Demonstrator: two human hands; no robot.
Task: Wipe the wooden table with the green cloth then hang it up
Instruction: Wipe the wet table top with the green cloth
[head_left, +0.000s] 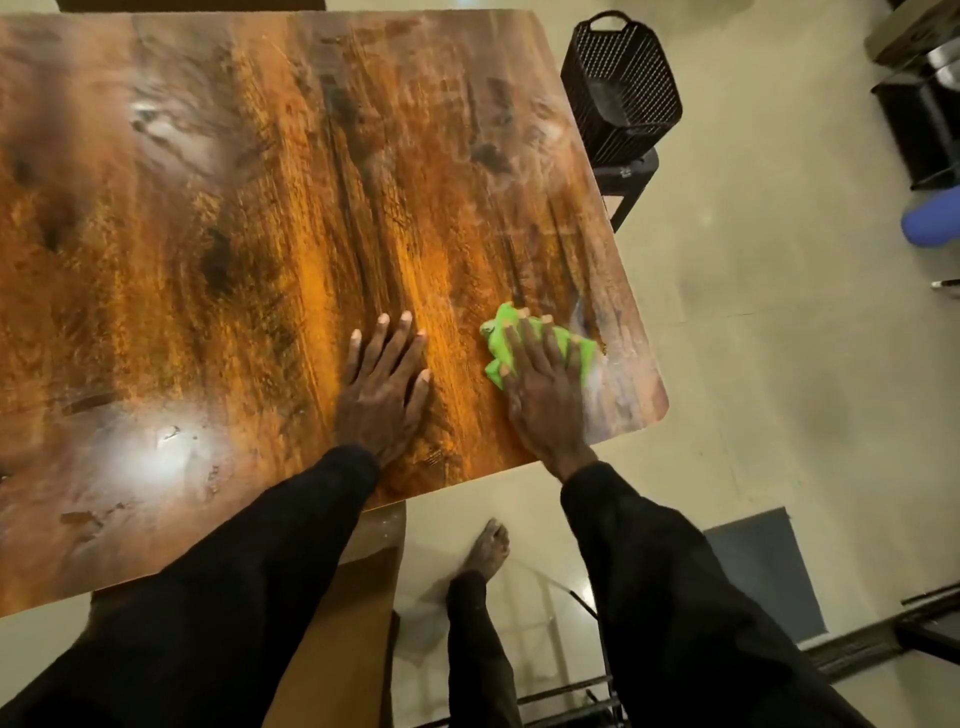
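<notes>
The wooden table (249, 218) fills most of the view, its glossy brown top showing glare patches. A bunched bright green cloth (500, 332) lies near the table's near right corner. My right hand (543, 395) lies flat on top of it, fingers spread and straight, pressing it to the wood. My left hand (382, 387) rests flat on the bare wood just left of the cloth, fingers straight and holding nothing. Most of the cloth is hidden under my right hand.
A black perforated basket (621, 85) stands on a dark stool beside the table's far right edge. Beige floor lies to the right, with a dark mat (763, 577) and dark furniture at the far right. My bare foot (488, 548) stands below the table's near edge.
</notes>
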